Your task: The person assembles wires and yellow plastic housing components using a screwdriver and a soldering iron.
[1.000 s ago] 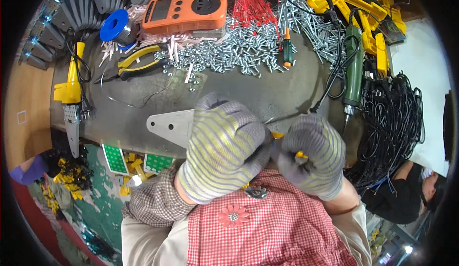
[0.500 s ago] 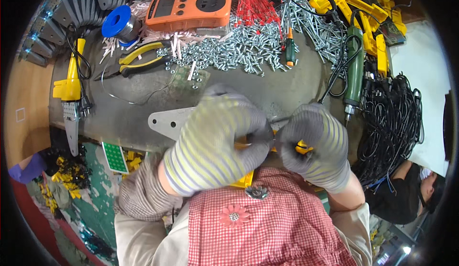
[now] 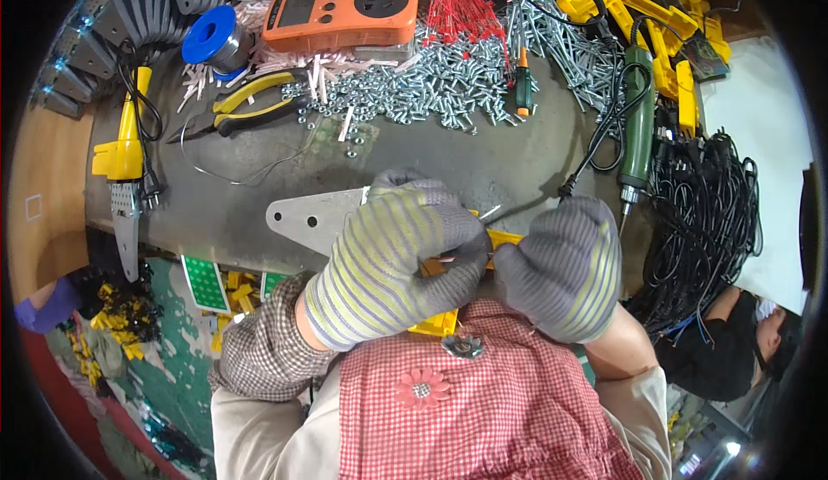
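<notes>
My gloved left hand is closed around a yellow plastic housing, which shows between my hands and below the left palm. A flat grey metal plate with holes sticks out to the left from under this hand. Close on the right, my gloved right hand is curled, its fingertips against or beside the housing's right end; what it grips is hidden. A small pale screw or pin shows just above the housing. A black cord reaches down to the top of my right hand.
Screws and nuts lie heaped at the back, near an orange meter, solder spool, pliers and small screwdriver. A green electric screwdriver and black cables lie right. A yellow-handled tool lies left.
My right hand has turned over, so the yellow piece seen within its fingers is now hidden. More of the housing shows between the hands. My left hand has shifted slightly and keeps its hold.
</notes>
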Action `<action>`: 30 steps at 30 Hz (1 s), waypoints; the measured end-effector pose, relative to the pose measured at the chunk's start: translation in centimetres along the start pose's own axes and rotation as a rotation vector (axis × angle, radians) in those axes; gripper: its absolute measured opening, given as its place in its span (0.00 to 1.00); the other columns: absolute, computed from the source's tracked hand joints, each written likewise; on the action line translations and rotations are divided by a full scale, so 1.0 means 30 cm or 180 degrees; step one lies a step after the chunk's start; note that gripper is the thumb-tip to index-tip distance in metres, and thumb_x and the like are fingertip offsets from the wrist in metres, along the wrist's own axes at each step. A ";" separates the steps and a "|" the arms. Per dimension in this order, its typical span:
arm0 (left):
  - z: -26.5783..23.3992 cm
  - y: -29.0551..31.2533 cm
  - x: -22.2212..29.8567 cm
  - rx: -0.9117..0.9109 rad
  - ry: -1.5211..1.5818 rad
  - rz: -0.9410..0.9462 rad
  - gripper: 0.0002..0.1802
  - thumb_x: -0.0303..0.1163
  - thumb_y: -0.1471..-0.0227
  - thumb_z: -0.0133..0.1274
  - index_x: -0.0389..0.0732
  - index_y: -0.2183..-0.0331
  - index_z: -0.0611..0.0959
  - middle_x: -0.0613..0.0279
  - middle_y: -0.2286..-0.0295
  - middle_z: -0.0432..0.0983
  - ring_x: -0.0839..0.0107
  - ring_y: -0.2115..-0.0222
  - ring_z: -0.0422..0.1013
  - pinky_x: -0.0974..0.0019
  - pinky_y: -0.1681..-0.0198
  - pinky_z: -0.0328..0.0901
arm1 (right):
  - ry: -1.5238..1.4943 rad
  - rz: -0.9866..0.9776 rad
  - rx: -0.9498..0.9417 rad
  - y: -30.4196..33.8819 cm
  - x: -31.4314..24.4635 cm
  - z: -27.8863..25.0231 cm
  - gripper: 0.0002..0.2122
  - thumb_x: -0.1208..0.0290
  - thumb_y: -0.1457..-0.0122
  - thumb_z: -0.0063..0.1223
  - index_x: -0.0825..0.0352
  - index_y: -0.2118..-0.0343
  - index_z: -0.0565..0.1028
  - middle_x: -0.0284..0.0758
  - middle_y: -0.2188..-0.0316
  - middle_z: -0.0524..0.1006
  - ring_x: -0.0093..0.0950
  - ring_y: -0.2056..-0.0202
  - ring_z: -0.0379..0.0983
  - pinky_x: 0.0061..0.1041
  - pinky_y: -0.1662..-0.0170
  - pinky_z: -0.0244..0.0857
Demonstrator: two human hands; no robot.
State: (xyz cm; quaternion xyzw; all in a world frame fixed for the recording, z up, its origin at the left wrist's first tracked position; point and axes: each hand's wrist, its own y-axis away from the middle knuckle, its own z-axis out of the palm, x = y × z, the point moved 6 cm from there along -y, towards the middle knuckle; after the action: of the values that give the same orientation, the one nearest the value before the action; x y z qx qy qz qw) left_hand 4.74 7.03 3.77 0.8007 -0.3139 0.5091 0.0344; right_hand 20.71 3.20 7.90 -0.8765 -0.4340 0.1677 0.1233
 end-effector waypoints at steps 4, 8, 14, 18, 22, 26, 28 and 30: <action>0.000 0.009 -0.008 0.0116 -0.0069 0.0114 0.06 0.32 0.59 0.67 0.44 0.74 0.86 0.63 0.75 0.77 0.58 0.69 0.76 0.53 0.51 0.66 | -0.2717 0.2536 0.0064 0.053 0.087 0.057 0.09 0.68 0.50 0.67 0.62 0.66 0.82 0.31 0.70 0.79 0.34 0.68 0.79 0.36 0.63 0.72; -0.001 0.002 0.006 -0.0122 -0.0040 0.0063 0.06 0.32 0.59 0.67 0.45 0.75 0.86 0.63 0.75 0.78 0.59 0.68 0.77 0.51 0.50 0.65 | -0.0255 0.0637 0.0185 0.052 0.006 0.038 0.11 0.67 0.51 0.70 0.58 0.65 0.82 0.31 0.69 0.79 0.38 0.65 0.78 0.40 0.58 0.69; -0.062 0.056 0.012 0.0100 -0.0384 0.0219 0.21 0.42 0.50 0.68 0.44 0.56 0.85 0.57 0.62 0.80 0.57 0.56 0.77 0.50 0.44 0.65 | -0.2687 0.1877 0.0154 0.063 0.138 -0.025 0.08 0.68 0.51 0.71 0.60 0.69 0.83 0.33 0.72 0.78 0.36 0.66 0.77 0.36 0.57 0.70; -0.137 0.143 -0.020 0.0394 -0.0240 0.0071 0.22 0.36 0.54 0.70 0.44 0.55 0.87 0.56 0.57 0.80 0.57 0.54 0.75 0.49 0.44 0.67 | -0.2526 0.1479 -0.0138 0.041 0.288 -0.024 0.09 0.67 0.46 0.69 0.64 0.66 0.83 0.35 0.70 0.77 0.39 0.63 0.78 0.35 0.52 0.71; -0.060 0.157 0.062 0.0165 -0.1287 0.0660 0.17 0.35 0.59 0.72 0.57 0.63 0.89 0.69 0.58 0.81 0.65 0.54 0.75 0.51 0.48 0.67 | -0.1051 0.0210 -0.0845 -0.087 0.191 0.082 0.10 0.63 0.42 0.65 0.62 0.61 0.83 0.35 0.63 0.78 0.39 0.58 0.78 0.38 0.50 0.71; -0.036 0.152 0.056 0.0329 -0.1281 0.1020 0.17 0.36 0.64 0.72 0.61 0.67 0.88 0.77 0.58 0.82 0.67 0.56 0.76 0.48 0.50 0.67 | -0.0405 0.0166 -0.1049 -0.068 0.192 0.114 0.09 0.64 0.43 0.65 0.59 0.62 0.82 0.34 0.66 0.78 0.41 0.60 0.77 0.40 0.53 0.72; -0.036 0.153 0.025 0.0324 -0.0974 0.0917 0.22 0.35 0.63 0.76 0.61 0.61 0.89 0.72 0.58 0.80 0.64 0.52 0.73 0.52 0.48 0.68 | -0.0511 0.0255 -0.1008 -0.042 0.206 0.106 0.10 0.63 0.43 0.66 0.60 0.62 0.81 0.34 0.66 0.77 0.40 0.60 0.77 0.40 0.54 0.72; -0.050 0.145 0.011 0.0291 -0.0810 0.0481 0.22 0.35 0.64 0.77 0.59 0.62 0.90 0.71 0.58 0.80 0.63 0.52 0.73 0.53 0.48 0.68 | -0.0626 0.0352 -0.0959 -0.020 0.216 0.094 0.11 0.62 0.44 0.66 0.60 0.61 0.80 0.34 0.67 0.77 0.39 0.61 0.77 0.40 0.55 0.72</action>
State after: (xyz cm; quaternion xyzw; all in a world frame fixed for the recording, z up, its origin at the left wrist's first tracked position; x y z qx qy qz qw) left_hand 1.29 3.94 3.63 0.8337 -0.3515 0.4183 -0.0806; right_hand 22.82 8.95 4.32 -0.8870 -0.4153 0.1923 -0.0618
